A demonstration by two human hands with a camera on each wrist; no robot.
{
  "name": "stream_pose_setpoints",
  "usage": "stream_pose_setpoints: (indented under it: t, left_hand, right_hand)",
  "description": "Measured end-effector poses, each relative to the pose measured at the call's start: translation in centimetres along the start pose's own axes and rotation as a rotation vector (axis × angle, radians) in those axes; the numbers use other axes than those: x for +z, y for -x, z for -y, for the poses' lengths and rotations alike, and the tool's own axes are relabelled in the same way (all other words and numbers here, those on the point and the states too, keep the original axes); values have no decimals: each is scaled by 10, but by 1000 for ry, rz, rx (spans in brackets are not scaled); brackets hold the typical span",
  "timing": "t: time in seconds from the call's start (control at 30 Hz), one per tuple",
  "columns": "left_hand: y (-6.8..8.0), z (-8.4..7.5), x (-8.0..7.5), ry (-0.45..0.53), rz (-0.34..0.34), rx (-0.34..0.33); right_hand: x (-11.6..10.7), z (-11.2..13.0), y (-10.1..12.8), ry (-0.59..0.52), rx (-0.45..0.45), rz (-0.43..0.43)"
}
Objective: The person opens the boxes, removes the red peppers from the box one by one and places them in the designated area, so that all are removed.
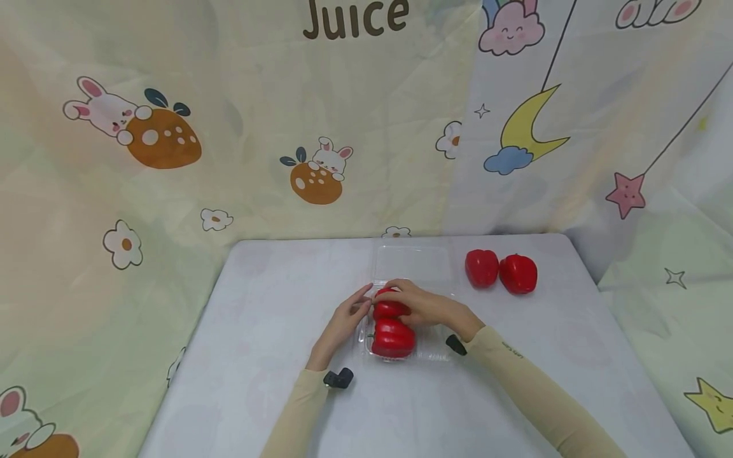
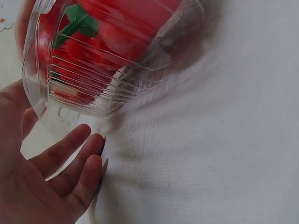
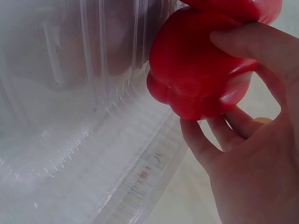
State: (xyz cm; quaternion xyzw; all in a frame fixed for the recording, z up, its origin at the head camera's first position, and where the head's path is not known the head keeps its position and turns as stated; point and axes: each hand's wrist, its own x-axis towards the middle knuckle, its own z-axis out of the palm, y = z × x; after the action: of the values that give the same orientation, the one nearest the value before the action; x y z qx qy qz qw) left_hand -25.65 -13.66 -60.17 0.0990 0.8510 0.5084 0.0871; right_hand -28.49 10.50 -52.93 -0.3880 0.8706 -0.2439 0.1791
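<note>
Resting open-fingered at the left edge of the clear tray [image 1: 435,353], left hand [image 1: 342,321] holds nothing. Right hand [image 1: 420,304] grips a red pepper [image 1: 390,307] over the tray, just behind another pepper [image 1: 392,338]. Two peppers [image 1: 501,270] sit far right on the surface [image 1: 258,356].

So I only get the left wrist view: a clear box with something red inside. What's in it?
Observer: Red peppers. One pepper lies in the box, seen from the head view.
Operator: Where's the other hand?
Observer: The right hand grips a second pepper over the box.
Operator: Any more peppers?
Observer: Two loose peppers sit on the table, to the right of the box.
Operator: Is my left hand holding anything?
Observer: No, the left hand is open beside the box.
</note>
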Motion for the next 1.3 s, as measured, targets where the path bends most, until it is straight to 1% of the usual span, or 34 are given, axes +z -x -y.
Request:
stream_pose_setpoints:
  t: [0.2, 0.33, 0.5, 0.67, 0.87, 0.9, 0.97, 1.3]
  left_hand:
    - [0, 0, -2, 1, 12, -6]
    - [-1, 1, -2, -5, 18, 2]
    - [-2, 0, -3, -7, 28, -5]
    - [-2, 1, -3, -10, 34, -24]
    - [-4, 3, -3, -10, 42, -18]
    - [-4, 3, -3, -12, 41, -9]
    - [-4, 4, -3, -10, 41, -14]
    - [-4, 7, -1, -20, 27, -1]
  right_hand:
    - [1, -2, -1, -17, 8, 1]
    - [1, -2, -2, -50, 12, 1]
    - [0, -2, -2, -83, 30, 1]
    - [1, -3, -2, -79, 34, -4]
    - [0, -3, -1, -89, 31, -6]
    - [0, -3, -1, -89, 31, -7]
    - [-1, -4, 0, -92, 31, -6]
    - [-7, -6, 1, -114, 30, -10]
